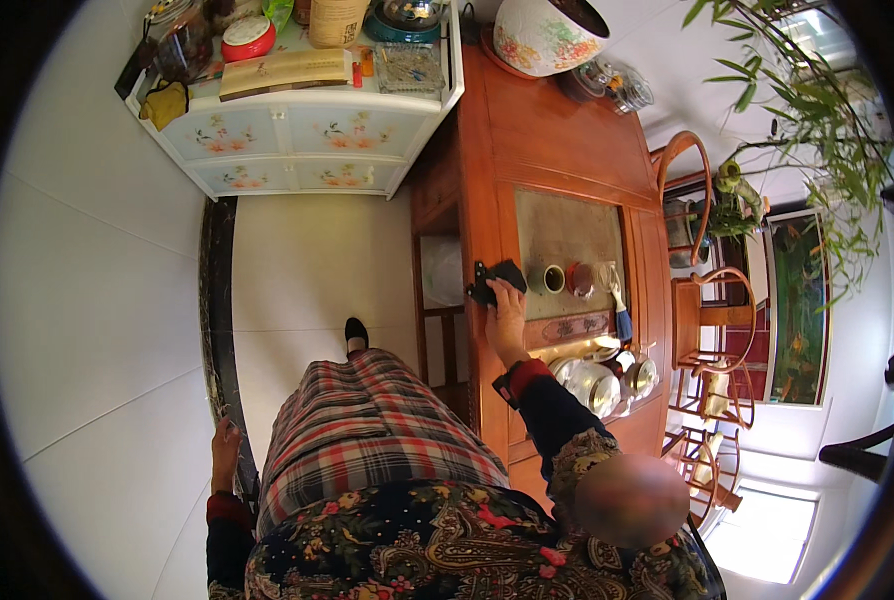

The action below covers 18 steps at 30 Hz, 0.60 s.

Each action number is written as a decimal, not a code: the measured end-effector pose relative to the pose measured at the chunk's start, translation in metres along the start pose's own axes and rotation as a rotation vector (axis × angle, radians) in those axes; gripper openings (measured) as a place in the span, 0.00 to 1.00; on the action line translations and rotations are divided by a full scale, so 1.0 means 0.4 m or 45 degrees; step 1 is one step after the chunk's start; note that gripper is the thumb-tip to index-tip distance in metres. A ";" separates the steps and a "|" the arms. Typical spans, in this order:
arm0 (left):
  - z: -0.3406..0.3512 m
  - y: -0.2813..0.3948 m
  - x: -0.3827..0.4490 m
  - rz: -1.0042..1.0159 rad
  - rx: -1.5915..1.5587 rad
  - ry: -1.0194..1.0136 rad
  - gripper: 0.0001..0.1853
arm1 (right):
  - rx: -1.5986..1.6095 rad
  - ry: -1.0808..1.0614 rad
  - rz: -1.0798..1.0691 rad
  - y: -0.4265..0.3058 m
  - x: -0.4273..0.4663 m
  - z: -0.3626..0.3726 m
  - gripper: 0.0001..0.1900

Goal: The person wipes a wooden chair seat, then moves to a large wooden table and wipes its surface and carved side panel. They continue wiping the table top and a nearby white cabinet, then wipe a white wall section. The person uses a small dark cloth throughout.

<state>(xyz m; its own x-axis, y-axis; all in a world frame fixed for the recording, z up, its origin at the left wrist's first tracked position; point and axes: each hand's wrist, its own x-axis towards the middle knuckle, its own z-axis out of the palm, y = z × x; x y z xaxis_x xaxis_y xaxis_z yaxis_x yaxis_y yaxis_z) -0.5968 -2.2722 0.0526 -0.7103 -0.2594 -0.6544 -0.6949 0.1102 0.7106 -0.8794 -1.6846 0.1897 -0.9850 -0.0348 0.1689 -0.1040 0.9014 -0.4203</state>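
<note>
My right hand [508,316] presses a black cloth [501,279] onto the near edge of a reddish-brown wooden tea table [567,142]. Just past the cloth, on the stone-like inset panel [559,225], are a small cup with dark contents [550,280], a glass vessel of reddish liquid [580,280] and a clear glass vessel [604,276]. Next to these lies a brush with a pale handle and dark blue bristles [622,319]. My left hand [226,448] hangs low at my side by the wall, its fingers loose and no object visible in it.
Glass teapots [597,386] stand on the table beside my right forearm. A large floral plant pot [544,37] sits at its far end. Ahead is a white cabinet [289,135] bearing jars, a paper packet [286,73] and a glass ashtray [409,67]. Wooden chairs [717,300] line the opposite side.
</note>
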 end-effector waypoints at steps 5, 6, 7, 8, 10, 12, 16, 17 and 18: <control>0.065 0.109 -0.014 -0.104 0.049 0.014 0.31 | 0.004 0.094 -0.018 0.026 0.217 0.062 0.28; 0.071 0.117 -0.023 -0.126 0.007 -0.002 0.31 | -0.021 0.103 -0.021 0.033 0.263 0.074 0.28; 0.074 0.121 -0.031 -0.124 -0.045 -0.019 0.31 | -0.011 0.114 -0.032 0.040 0.304 0.085 0.29; 0.078 0.121 -0.040 -0.172 -0.042 0.022 0.31 | -0.013 0.115 -0.024 0.046 0.342 0.095 0.29; 0.082 0.115 -0.053 -0.271 -0.034 0.090 0.30 | -0.026 0.113 -0.010 0.056 0.419 0.119 0.30; 0.084 0.109 -0.061 -0.315 -0.043 0.071 0.30 | -0.024 0.138 -0.073 0.067 0.486 0.135 0.30; 0.108 0.124 -0.064 -0.365 -0.101 0.217 0.29 | -0.052 0.114 -0.119 0.089 0.610 0.163 0.28; 0.111 0.137 -0.062 -0.325 -0.080 0.196 0.29 | -0.054 0.109 -0.135 0.093 0.639 0.167 0.28; 0.112 0.152 -0.056 -0.325 -0.053 0.162 0.29 | -0.047 0.089 -0.146 0.097 0.669 0.170 0.28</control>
<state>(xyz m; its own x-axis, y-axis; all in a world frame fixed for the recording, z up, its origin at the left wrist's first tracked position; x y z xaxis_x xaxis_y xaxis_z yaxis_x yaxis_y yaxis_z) -0.6282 -2.2168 0.0989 -0.4916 -0.3919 -0.7777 -0.8422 -0.0130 0.5389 -1.1566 -1.6884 0.1579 -0.9548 -0.1098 0.2764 -0.2092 0.9084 -0.3619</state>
